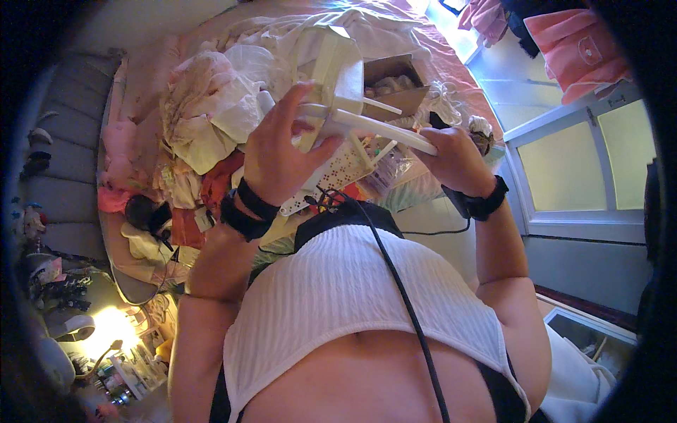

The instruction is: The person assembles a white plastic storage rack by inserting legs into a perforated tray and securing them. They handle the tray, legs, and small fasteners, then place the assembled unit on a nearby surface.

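I hold a white plastic rack-like piece (340, 70) up in front of me; it has a deep, angled panel and slim bars. My left hand (285, 144) grips it at its left side, with index finger raised and thumb pointing right. My right hand (457, 158) is closed around the end of a long white bar (384, 130) that slants down to the right. Below the bar is a white perforated panel (342, 169) with small cut-out holes. Whether it is joined to the held piece I cannot tell.
A bed with pink bedding (144, 92) carries heaped pale clothes (211, 106) and an open cardboard box (398, 84). A black cable (402, 282) runs down my front. A lit lamp (113, 331) stands lower left; frosted door panels (564, 169) are at the right.
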`<action>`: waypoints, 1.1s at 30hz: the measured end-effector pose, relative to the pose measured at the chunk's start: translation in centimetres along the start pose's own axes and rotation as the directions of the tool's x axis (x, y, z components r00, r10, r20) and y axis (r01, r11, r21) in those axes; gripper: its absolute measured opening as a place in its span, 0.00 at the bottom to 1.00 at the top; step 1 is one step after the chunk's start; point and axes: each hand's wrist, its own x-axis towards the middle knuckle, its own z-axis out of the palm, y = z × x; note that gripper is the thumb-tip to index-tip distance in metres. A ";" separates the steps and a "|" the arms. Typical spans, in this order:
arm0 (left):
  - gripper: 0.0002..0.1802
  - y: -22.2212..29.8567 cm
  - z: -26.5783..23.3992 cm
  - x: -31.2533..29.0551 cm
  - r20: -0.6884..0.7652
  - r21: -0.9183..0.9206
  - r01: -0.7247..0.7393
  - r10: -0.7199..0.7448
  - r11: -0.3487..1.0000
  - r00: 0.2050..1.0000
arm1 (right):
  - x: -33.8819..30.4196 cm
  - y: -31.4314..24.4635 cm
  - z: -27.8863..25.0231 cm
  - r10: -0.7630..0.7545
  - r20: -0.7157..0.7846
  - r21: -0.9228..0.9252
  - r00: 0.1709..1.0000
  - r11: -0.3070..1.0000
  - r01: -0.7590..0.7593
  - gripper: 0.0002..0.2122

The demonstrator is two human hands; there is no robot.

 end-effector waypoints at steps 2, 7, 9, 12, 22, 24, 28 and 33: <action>0.42 -0.8 -0.1 -0.3 -0.041 0.124 -0.046 0.051 0.991 0.998 | 0.3 -0.6 0.2 -0.040 -0.030 -0.068 0.999 0.997 0.037 0.07; 0.37 -3.4 0.2 -0.6 -0.239 0.579 -0.268 0.474 0.770 0.847 | 1.1 -2.3 0.8 -0.084 -0.081 -0.166 0.993 0.984 0.070 0.07; 0.36 -3.9 0.2 -0.2 -0.279 0.569 -0.238 0.457 0.787 0.844 | 1.6 -3.2 0.9 -0.056 -0.086 -0.207 0.995 0.978 0.037 0.07; 0.34 -4.5 -0.5 0.4 -0.355 0.608 -0.254 0.544 0.752 0.760 | 1.9 -4.3 0.5 -0.056 -0.009 -0.157 0.998 0.986 0.054 0.07; 0.33 -4.4 -1.7 -0.9 -0.434 0.564 -0.314 0.597 0.764 0.674 | 1.4 -6.0 -0.3 -0.111 -0.004 -0.094 0.994 0.990 0.110 0.10; 0.33 -4.0 -1.8 -1.2 -0.435 0.563 -0.324 0.606 0.760 0.665 | 1.2 -6.2 -0.5 -0.093 0.039 -0.011 0.995 0.996 0.094 0.12; 0.34 -4.1 -2.5 -1.8 -0.407 0.584 -0.303 0.594 0.753 0.694 | 1.5 -6.2 -1.1 -0.085 0.174 0.111 0.981 0.992 0.067 0.13; 0.33 -5.2 -2.0 -2.7 -0.427 0.566 -0.301 0.585 0.768 0.690 | 1.9 -5.5 -1.2 -0.085 0.541 0.325 0.837 0.939 -0.115 0.13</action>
